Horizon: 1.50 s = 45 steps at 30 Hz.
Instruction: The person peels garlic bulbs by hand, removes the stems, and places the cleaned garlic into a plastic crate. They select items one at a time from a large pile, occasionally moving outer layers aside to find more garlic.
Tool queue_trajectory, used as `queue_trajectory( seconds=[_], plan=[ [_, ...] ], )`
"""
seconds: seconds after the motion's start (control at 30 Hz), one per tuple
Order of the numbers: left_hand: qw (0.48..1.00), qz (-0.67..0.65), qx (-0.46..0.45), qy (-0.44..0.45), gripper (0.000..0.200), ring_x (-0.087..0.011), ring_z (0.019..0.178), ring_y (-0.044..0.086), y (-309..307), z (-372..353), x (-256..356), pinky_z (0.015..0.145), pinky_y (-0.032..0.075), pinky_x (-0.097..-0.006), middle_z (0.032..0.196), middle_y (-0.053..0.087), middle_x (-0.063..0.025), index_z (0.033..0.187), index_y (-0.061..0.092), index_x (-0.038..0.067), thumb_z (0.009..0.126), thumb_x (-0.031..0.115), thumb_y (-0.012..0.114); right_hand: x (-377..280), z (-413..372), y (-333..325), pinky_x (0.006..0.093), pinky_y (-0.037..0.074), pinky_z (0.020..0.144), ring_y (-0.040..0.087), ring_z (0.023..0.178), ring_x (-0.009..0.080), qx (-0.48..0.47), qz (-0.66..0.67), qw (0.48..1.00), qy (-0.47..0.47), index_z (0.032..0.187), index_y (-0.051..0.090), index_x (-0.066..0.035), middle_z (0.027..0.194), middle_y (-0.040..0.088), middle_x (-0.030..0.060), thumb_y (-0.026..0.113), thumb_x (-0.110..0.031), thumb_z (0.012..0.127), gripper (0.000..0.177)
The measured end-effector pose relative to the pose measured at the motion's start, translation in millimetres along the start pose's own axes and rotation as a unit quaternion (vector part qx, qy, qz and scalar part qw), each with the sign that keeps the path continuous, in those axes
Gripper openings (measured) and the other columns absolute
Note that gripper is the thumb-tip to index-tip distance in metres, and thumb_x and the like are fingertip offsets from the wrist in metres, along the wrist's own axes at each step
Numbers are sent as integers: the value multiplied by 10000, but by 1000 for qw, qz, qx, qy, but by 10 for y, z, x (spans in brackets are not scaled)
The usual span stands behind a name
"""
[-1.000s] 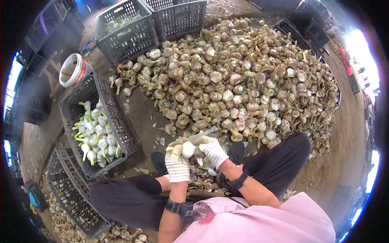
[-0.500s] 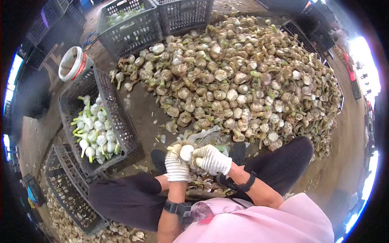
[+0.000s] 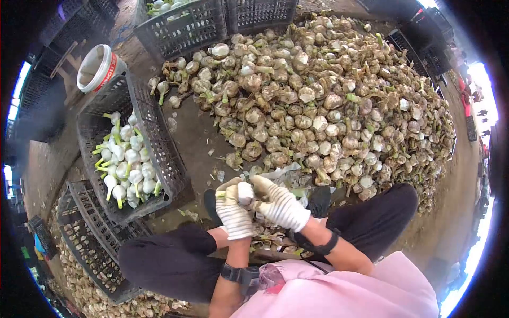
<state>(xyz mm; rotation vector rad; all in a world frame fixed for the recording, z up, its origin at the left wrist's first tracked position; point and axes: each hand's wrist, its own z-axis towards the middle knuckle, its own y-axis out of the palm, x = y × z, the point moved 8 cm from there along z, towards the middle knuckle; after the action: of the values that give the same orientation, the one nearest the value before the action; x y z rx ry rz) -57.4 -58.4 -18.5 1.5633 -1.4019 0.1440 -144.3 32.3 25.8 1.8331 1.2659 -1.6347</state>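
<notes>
Between my two gloved hands sits a garlic bulb [image 3: 245,194], white on its upper side and darker, purplish below, with a short pale green stem pointing left. My left hand [image 3: 234,213], in a striped white glove, is closed around the bulb and its stem. On the other side, the fingers and thumb of my right hand [image 3: 282,205] close on the bulb's right edge. Loose peelings [image 3: 273,238] lie on the ground below my hands. Ahead spreads a large heap of unpeeled garlic [image 3: 318,111], brownish with dry stalks.
To the left, a tilted black crate [image 3: 168,153] holds cleaned white garlic bulbs [image 3: 127,164]. Behind it stands a white bucket [image 3: 95,69] with a red label. Another black crate [image 3: 95,238] lies at lower left beside more garlic. Further crates [image 3: 185,29] stand at the back.
The view has shifted slightly, moving the crates and heap within it. My right hand's fingers have straightened somewhat, and the bulb has turned, showing its darker purplish side.
</notes>
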Motion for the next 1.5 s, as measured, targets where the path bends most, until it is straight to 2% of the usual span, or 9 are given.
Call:
queue_trajectory(
  seconds=[0.13,0.27,0.33,0.43,0.53,0.67,0.93,1.13,1.5],
  plan=[
    [983,167,33,68,111,-225,806,621,-93,-32,109,711,547,-331,938,627,-105,952,554,30,897,127,558,135,61,129,377,494,727,626,790,311,102,-92,983,-123,1107,570,10,896,644,185,554,-88,791,331],
    [945,-276,85,-155,122,-321,831,627,-264,75,-206,803,552,-495,859,628,-141,830,582,39,873,145,541,1299,-66,331,331,495,581,597,631,195,4,435,858,272,1067,616,-12,738,640,72,545,-37,759,317],
    [943,-305,41,-123,162,-328,899,613,-156,155,61,809,547,-498,899,620,-167,871,577,31,872,192,552,1495,69,520,367,503,579,624,650,272,-235,-161,955,86,1066,632,-60,758,644,131,550,-63,737,339],
    [917,-398,-30,14,358,-349,955,588,65,167,1102,917,499,-485,940,607,-224,914,577,-41,809,290,662,1204,70,656,422,510,646,632,778,337,-141,-394,904,-92,1067,644,-110,950,627,182,567,-128,733,343],
    [920,-381,-52,77,521,-399,1144,512,-86,33,1690,977,448,-508,1108,561,-315,1032,570,-78,820,391,649,878,601,702,457,463,822,567,994,336,-181,-361,911,81,1149,563,-121,1193,505,110,613,-154,738,415],
    [977,-203,55,-28,234,-254,903,647,-456,150,725,813,552,-395,960,656,-152,973,604,31,867,240,603,629,1256,802,427,489,708,600,904,312,-53,-561,825,-46,1187,507,-110,1075,552,149,587,-96,725,469],
    [968,110,226,-20,369,-234,931,560,-650,73,268,795,486,-386,1070,564,-102,1164,517,70,853,251,598,152,1215,354,281,495,699,634,760,185,-102,-82,991,33,848,681,-28,818,677,119,570,8,687,199],
    [970,-63,-156,-177,385,-195,833,607,370,-249,217,778,542,-339,1037,601,-117,1245,489,31,897,167,584,-533,305,-295,243,487,728,595,826,95,-109,259,958,58,1154,583,15,956,656,51,597,-48,758,401],
    [939,218,-240,113,474,-119,1001,524,880,-1036,362,888,448,-247,1124,545,-39,1277,459,47,846,75,656,-496,-647,-587,232,471,563,573,660,82,44,392,916,77,949,636,-50,796,629,6,676,-216,823,213]
  ],
)
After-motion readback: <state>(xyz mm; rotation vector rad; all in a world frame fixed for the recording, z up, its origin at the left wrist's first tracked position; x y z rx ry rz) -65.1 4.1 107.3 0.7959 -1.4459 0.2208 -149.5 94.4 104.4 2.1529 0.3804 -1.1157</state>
